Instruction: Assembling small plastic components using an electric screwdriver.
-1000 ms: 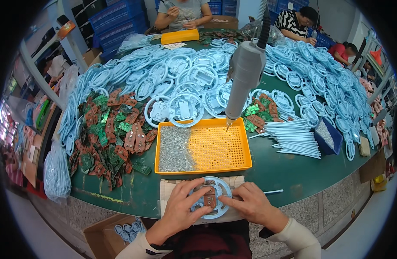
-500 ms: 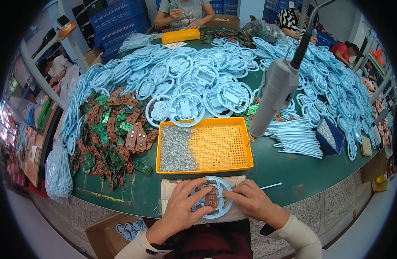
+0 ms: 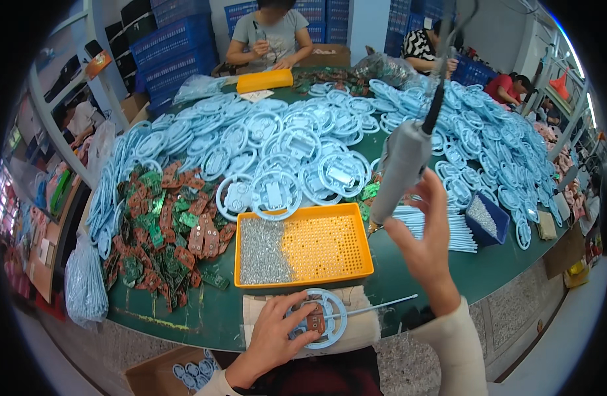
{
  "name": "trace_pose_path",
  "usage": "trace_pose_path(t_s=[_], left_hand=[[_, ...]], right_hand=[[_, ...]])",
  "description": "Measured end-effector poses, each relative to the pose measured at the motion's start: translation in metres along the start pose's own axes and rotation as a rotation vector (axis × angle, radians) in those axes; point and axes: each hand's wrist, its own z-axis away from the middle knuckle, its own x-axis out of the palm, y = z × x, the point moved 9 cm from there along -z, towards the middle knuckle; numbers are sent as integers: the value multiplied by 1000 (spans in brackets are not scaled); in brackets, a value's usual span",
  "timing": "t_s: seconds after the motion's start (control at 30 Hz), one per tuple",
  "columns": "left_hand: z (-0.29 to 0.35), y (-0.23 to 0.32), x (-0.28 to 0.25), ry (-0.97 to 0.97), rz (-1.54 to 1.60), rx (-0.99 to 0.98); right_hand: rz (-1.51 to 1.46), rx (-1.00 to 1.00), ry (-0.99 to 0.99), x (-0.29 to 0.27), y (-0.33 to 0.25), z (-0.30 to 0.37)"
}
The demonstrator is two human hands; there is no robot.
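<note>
On a beige cloth pad [image 3: 359, 333] at the near table edge lies a light-blue plastic steering wheel [image 3: 343, 324], with a brown circuit board [image 3: 315, 321] inside it. My left hand [image 3: 278, 331] holds the wheel down, its fingers over the ring and the board. A thin light-blue stick [image 3: 383, 304] runs from the wheel out to the right. My right hand [image 3: 427, 241] is raised beside the grey hanging electric screwdriver [image 3: 401, 170]. Its thumb and fingers are apart, close to the tool's body but not wrapped round it.
A yellow tray [image 3: 371, 264] of small metal screws stands behind the pad. Circuit boards [image 3: 165, 231] are heaped at left, light-blue wheels [image 3: 277, 132] behind. Sticks [image 3: 458, 231] and a blue bin [image 3: 501, 231] lie at right. Co-workers [image 3: 270, 39] sit across the table.
My right hand has left the wheel and risen to the right, up to the hanging screwdriver. My left hand stays on the wheel. The view has shifted slightly.
</note>
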Motion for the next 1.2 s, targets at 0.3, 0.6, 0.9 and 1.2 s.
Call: trace_pose_path(t_s=[0.3,0.6,0.9,1.2], left_hand=[[-1,1,0,6,11,3],[-1,2,0,3,0,-32],[-2,-1,2,-18,7,-57],[-3,0,1,-3,4,-39]], right_hand=[[-506,351,-244,54,36,-37],[-555,486,-244,55,7,3],[-566,323,-95,68,13,18],[-560,300,-76,74,16,22]])
